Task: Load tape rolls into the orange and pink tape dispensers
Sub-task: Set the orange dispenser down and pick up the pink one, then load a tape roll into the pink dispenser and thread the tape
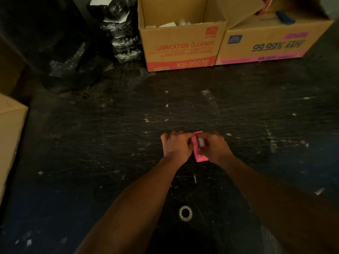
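A pink tape dispenser rests on the dark scratched table, held between both hands. My left hand grips its left side. My right hand is closed around a small white tape roll that sits at the dispenser's top. Most of the dispenser is hidden by my fingers. No orange dispenser is in view.
Two cardboard boxes stand at the back: an open one marked LUBRICATION CLEANER and one marked 99.99% RATE. Black wrapped bundles sit at the back left. Another carton is at the left edge. A metal bearing ring lies near me.
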The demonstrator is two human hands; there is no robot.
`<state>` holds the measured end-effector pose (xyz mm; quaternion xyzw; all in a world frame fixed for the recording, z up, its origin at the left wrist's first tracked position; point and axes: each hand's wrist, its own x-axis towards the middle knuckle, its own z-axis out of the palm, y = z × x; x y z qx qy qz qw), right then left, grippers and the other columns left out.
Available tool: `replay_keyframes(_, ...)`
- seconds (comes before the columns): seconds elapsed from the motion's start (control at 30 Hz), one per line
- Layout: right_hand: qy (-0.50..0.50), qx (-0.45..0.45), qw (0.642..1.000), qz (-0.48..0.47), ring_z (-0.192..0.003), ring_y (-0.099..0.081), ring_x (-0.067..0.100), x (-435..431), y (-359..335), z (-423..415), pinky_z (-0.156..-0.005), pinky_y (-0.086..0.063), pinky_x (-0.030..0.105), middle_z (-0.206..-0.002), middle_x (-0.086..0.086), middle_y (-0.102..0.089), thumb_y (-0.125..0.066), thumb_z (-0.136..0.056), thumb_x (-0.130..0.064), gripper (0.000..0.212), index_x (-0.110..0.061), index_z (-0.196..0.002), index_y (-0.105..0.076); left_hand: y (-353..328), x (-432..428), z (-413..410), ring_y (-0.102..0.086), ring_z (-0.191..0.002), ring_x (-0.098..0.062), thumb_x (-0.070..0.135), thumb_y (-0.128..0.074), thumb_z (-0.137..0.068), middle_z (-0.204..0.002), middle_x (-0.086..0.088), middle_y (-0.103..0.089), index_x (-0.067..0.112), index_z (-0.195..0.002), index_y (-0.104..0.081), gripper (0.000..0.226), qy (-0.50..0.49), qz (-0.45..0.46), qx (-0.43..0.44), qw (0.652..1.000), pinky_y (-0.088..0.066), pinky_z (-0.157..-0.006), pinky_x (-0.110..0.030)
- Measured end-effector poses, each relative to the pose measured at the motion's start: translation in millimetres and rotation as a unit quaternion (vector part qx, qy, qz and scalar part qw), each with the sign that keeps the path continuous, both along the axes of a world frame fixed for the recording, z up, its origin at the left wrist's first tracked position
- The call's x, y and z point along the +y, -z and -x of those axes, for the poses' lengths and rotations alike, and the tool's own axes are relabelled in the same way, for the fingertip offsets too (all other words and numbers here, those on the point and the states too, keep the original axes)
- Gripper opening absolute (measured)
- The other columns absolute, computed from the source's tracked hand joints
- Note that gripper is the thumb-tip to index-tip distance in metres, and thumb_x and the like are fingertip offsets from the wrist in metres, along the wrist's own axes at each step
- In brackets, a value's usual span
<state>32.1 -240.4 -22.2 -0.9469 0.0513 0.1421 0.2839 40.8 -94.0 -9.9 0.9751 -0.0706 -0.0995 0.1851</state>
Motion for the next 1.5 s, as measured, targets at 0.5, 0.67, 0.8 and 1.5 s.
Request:
replay_keyframes(0.5, -0.016, -0.038, 0.999, -0.006, -0.105, -0.063, 0.026, -12.8, -23.7, 22.7, -0.093, -0.053, 0.041, -0.114, 0.007, -0.067, -0.068, -0.083, -0.014, 0.023, -0.021, -0.105, -0.069, -17.9, -0.5, 17.1, -0.061, -0.117, -0.016, 0.034, -0.058, -0.093, -0.116, 0.011, -0.073, 0.039, -0.125, -0.066, 0.033, -0.016, 0.051, -0.015, 0.998, -0.029, -0.105, -0.042)
replay_keyframes(0.67, -0.018, -0.073, 0.997, -0.023, -0.097, -0.066, 0.019, -17.6, -39.9, 53.4, -0.088, -0.056, 0.041, -0.106, 0.001, -0.071, -0.071, -0.080, -0.013, 0.027, -0.023, -0.105, -0.071, -40.6, -3.5, 43.7, -0.070, -0.104, -0.015, 0.023, -0.068, -0.091, -0.112, 0.003, -0.077, 0.030, -0.119, -0.074, 0.029, -0.024, 0.211, 0.093, 0.973, -0.055, -0.096, -0.035)
replay_keyframes(0.8, -0.018, -0.072, 0.996, -0.044, -0.093, -0.067, 0.015, -19.1, -57.4, 79.4, -0.085, -0.057, 0.038, -0.103, -0.002, -0.074, -0.069, -0.082, -0.012, 0.031, -0.026, -0.108, -0.073, -46.2, -0.8, 70.4, -0.072, -0.099, -0.010, 0.027, -0.077, -0.087, -0.110, -0.002, -0.080, 0.019, -0.116, -0.078, 0.030, -0.030, 0.283, 0.098, 0.954, -0.054, -0.089, -0.020)
replay_keyframes(1.5, 0.009, 0.075, 0.997, 0.027, -0.110, -0.066, 0.022, -19.7, -11.3, 193.1, -0.092, -0.054, 0.033, -0.116, 0.003, -0.069, -0.084, -0.070, -0.024, 0.041, -0.023, -0.110, -0.070, -7.9, 23.1, 155.2, -0.075, -0.093, -0.016, 0.011, -0.075, -0.087, -0.103, 0.001, -0.078, 0.035, -0.091, -0.073, 0.025, -0.174, 0.348, 0.207, 0.897, -0.060, -0.091, -0.034)
